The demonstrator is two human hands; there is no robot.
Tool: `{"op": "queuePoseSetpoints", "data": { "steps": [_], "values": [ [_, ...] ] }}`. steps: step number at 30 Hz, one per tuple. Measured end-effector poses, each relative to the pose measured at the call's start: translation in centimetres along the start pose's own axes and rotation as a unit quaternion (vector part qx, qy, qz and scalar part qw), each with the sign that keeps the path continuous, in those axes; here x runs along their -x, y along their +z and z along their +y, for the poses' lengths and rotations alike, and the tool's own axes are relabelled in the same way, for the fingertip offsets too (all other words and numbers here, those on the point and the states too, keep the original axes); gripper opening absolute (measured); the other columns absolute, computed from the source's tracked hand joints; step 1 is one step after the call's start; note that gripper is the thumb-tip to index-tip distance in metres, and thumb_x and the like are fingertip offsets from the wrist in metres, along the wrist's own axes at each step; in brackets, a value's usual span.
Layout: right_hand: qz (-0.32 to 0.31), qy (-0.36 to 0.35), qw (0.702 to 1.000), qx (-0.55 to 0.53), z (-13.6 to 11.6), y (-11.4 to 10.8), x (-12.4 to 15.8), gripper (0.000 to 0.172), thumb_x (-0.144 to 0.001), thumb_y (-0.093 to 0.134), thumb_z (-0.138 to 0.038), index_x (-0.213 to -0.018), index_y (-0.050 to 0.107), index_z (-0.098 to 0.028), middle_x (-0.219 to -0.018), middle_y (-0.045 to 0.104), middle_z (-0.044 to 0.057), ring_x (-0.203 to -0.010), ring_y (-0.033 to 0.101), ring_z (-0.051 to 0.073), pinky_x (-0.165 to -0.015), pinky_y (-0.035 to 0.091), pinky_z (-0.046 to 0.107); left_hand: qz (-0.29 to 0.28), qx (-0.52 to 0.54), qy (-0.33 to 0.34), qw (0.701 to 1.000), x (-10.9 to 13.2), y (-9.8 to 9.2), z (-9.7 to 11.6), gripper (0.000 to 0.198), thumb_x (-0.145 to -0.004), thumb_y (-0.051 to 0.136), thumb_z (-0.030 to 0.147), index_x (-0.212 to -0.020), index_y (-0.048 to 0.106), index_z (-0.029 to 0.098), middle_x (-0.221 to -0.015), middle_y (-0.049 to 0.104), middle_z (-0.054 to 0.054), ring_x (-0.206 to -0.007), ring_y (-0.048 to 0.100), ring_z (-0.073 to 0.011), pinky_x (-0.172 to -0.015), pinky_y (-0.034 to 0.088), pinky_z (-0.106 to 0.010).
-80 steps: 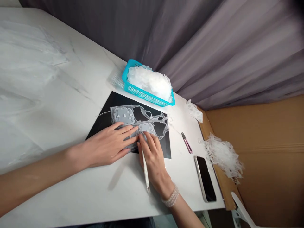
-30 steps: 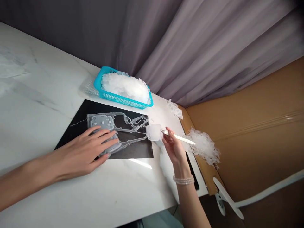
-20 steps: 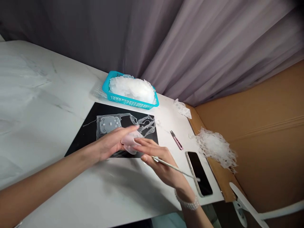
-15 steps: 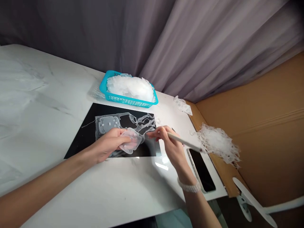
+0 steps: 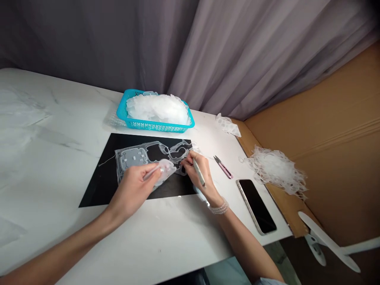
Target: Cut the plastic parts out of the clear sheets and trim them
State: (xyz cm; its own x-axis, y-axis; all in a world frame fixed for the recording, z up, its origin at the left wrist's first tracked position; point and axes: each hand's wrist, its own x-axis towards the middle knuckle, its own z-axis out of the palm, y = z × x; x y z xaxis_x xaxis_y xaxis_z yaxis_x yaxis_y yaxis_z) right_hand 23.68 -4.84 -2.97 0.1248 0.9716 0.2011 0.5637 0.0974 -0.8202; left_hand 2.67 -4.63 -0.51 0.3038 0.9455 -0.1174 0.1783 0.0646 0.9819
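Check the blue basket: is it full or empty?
Full: a heap of clear plastic scraps fills the blue basket and rises above its rim.

One left hand point(image 5: 130, 190), one right hand point(image 5: 203, 178), one basket point(image 5: 154, 127), one phone point(image 5: 255, 206)

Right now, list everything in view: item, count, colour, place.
curtain: 1, grey, behind table
cardboard panel: 1, brown, right of table
table: 1, white veined, centre
mat: 1, black, on table
moulded sheet: 1, translucent, on mat
basket: 1, turquoise, behind mat
offcuts: many, translucent, in basket
scrap heap: 1, white, right table edge
snips: 1, pink, right of mat
smartphone: 1, black, near snips
left hand: 1, holds translucent piece
right hand: 1, holds white pointed tool
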Motion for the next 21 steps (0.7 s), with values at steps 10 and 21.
{"op": "queuePoseSetpoints", "data": {
  "steps": [10,21],
  "values": [
    [0.049,0.010,0.998,-0.045,-2.6,-1.8,0.4,0.039,-0.088,0.063,-0.034,-0.068,0.031,-0.024,-0.064,0.040,-0.005,-0.063,0.046,0.013,-0.062,0.035,0.028,-0.100,0.319,-0.120,0.935,-1.6,-1.6,0.0,0.036,-0.094,0.053,0.031,-0.121,0.069,0.014,-0.128,0.069,-0.013,-0.122,0.064,-0.0299,-0.102,0.054,-0.045],
    [-0.102,0.160,0.902,-0.387,-3.5,0.3,1.0,0.046,-0.077,0.078,-0.022,-0.064,0.034,-0.023,-0.065,0.057,-0.004,-0.069,0.055,0.014,-0.068,0.039,0.029,-0.091,0.377,-0.199,0.900,-1.1,-1.2,1.1,0.039,-0.095,0.045,0.021,-0.123,0.066,0.003,-0.125,0.069,-0.020,-0.112,0.069,-0.0293,-0.089,0.059,-0.037]
  ]
}}
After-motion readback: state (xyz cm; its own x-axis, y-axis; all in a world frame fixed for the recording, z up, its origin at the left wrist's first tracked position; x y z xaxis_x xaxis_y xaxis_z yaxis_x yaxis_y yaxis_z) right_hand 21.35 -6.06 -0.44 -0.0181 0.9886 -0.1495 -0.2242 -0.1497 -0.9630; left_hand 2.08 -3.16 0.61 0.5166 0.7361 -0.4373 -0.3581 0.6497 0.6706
